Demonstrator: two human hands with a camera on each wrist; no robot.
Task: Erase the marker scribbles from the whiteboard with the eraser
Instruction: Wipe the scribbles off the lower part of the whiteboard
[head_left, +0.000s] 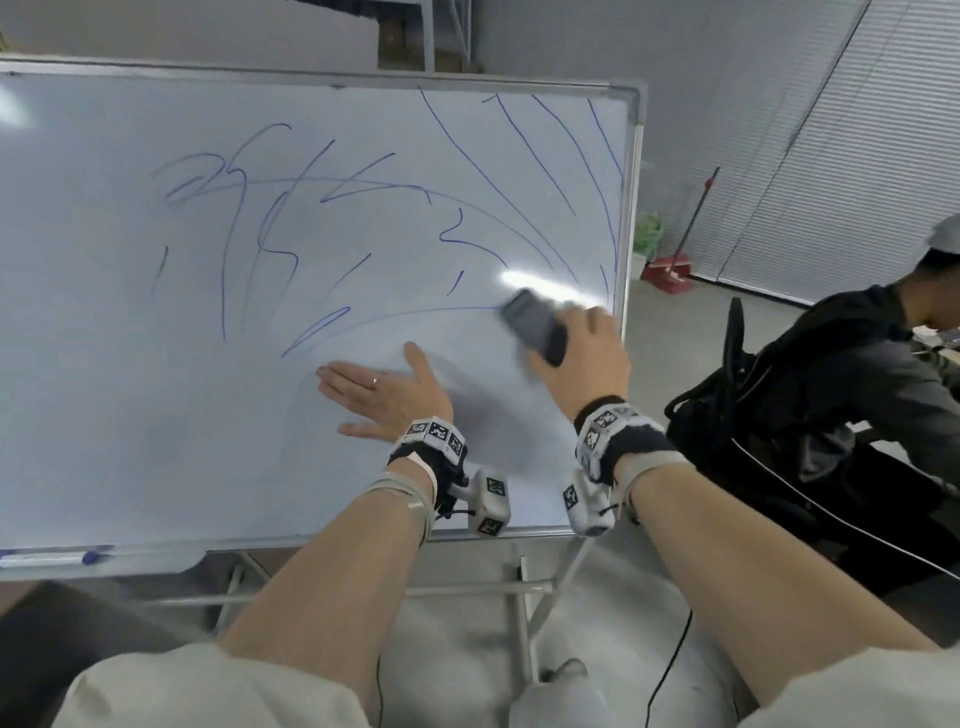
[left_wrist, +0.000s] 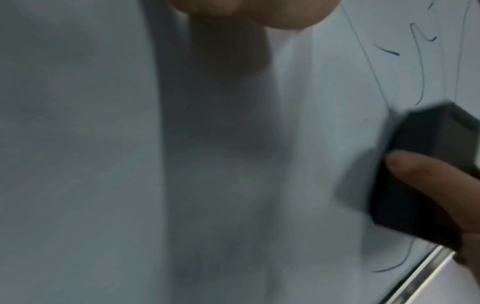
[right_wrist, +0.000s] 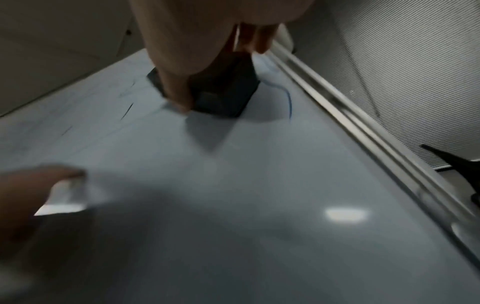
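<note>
Fingers (head_left: 597, 325) of the right hand (head_left: 582, 358) clamp the dark rectangular eraser (head_left: 532, 325), pressed low near the right edge of the large white metal-framed whiteboard (head_left: 104, 389). The left hand (head_left: 384, 397) lies flat, fingers straight, bracing the board. Wiping seems under way; blue marker scribbles (head_left: 270, 218) above and leftward likely need the next strokes.
</note>
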